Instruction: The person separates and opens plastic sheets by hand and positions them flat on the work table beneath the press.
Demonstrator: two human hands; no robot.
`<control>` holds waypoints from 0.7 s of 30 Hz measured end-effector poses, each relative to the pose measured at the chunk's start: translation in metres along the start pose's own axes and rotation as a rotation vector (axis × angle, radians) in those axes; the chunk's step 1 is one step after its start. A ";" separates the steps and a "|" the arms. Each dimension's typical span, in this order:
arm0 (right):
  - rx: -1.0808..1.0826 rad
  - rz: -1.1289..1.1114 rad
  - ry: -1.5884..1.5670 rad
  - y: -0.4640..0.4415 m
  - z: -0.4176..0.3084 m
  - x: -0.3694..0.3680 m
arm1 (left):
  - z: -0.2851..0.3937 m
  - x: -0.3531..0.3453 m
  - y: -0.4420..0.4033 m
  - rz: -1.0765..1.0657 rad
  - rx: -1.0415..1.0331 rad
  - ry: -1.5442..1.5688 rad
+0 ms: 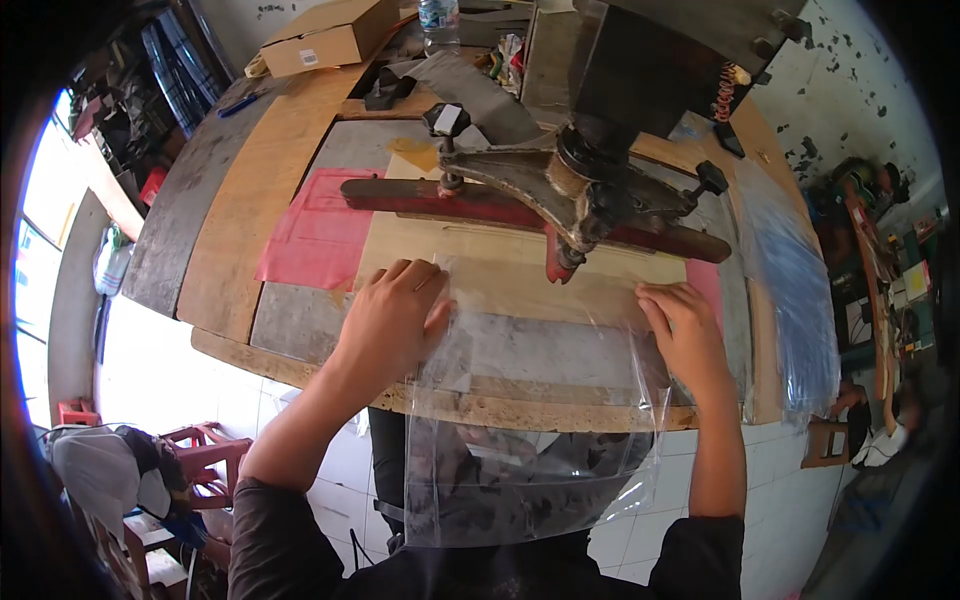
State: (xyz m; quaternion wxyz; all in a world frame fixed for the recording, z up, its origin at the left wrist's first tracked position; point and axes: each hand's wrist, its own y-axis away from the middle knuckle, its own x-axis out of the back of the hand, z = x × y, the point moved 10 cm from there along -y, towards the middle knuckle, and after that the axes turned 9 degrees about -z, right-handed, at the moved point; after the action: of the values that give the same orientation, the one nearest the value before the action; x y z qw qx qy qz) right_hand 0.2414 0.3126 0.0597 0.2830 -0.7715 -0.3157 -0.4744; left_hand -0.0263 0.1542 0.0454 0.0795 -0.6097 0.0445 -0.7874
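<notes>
Plastic film (530,500), clear and creased, fills the middle of my head view: its far end lies on the worktop (230,230) beneath the two hands, and the rest drapes over the front edge and hangs above the person's lap. I can't make out whether it is a single sheet or a bag.

On my left side, the left hand (400,300) rests at the film's upper left edge, palm down, fingers bent forward and thumb set apart from them; I cannot tell whether it grips the film or just presses it. At the upper right corner I see the right hand (685,315) with its thumb and fingertips brought together on the film.

Just beyond both hands I have a cream-coloured sheet (400,240) lying flat, overlapping a pink sheet (320,235) that sticks out at its left. Above these the long red-sided press bar (660,238) runs across, carried by a dark metal bracket (500,168) with a knob near each end.

Further out, I pick up a cardboard box (330,45) and a water bottle (438,25) at the back, a blue pen (238,106) at far left, and a bluish stack of plastic sheeting (795,290) along the right side.
</notes>
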 end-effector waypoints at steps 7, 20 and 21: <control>0.032 -0.074 0.125 0.022 -0.004 -0.009 | 0.005 0.011 0.013 -0.087 -0.063 0.019; 0.061 -0.018 0.177 0.011 0.004 -0.014 | -0.001 -0.001 0.004 -0.068 -0.095 -0.063; 0.060 -0.011 0.170 0.010 0.006 -0.013 | -0.003 -0.002 0.002 -0.064 -0.094 -0.062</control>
State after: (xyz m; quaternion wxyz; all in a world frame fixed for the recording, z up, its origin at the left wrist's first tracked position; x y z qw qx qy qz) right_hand 0.2475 0.3076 0.0441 0.3290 -0.7179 -0.3086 -0.5302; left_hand -0.0283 0.1526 0.0425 0.0268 -0.6382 0.0593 -0.7671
